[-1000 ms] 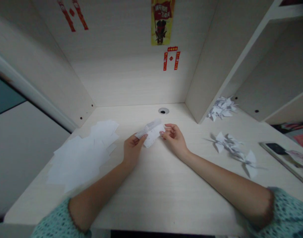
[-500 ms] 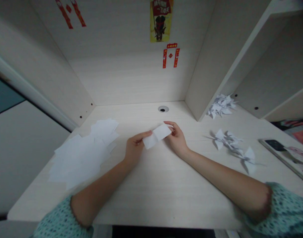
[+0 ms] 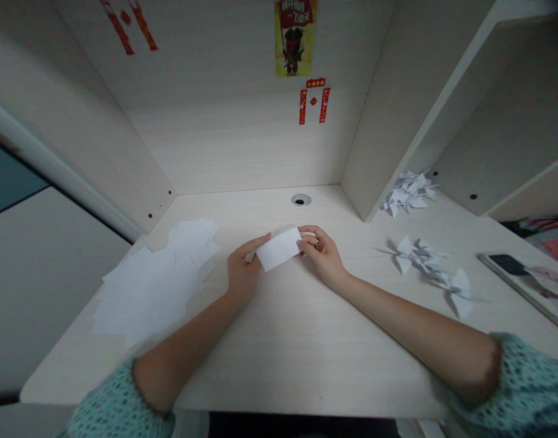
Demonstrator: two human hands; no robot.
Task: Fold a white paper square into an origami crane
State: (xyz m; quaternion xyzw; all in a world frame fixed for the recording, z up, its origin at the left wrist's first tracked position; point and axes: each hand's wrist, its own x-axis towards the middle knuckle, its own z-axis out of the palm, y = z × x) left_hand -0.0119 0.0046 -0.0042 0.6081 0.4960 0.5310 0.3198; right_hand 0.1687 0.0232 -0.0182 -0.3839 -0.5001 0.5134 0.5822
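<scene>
A small white folded paper [image 3: 279, 248] is held above the middle of the desk [image 3: 283, 353] between both my hands. My left hand [image 3: 241, 272] pinches its left end with thumb and fingers. My right hand [image 3: 322, 252] pinches its right end, fingers curled round the edge. The paper is folded roughly in half, with its flat face turned towards me.
A loose pile of white paper sheets [image 3: 155, 283] lies at the left. Folded paper shapes [image 3: 431, 267] lie on the desk at the right, and more of them [image 3: 407, 193] sit in the shelf opening. A phone [image 3: 507, 263] and a booklet rest at the far right.
The paper was crumpled and partly open a second ago; it has since been flattened and folded over, and both hands have drawn slightly closer together.
</scene>
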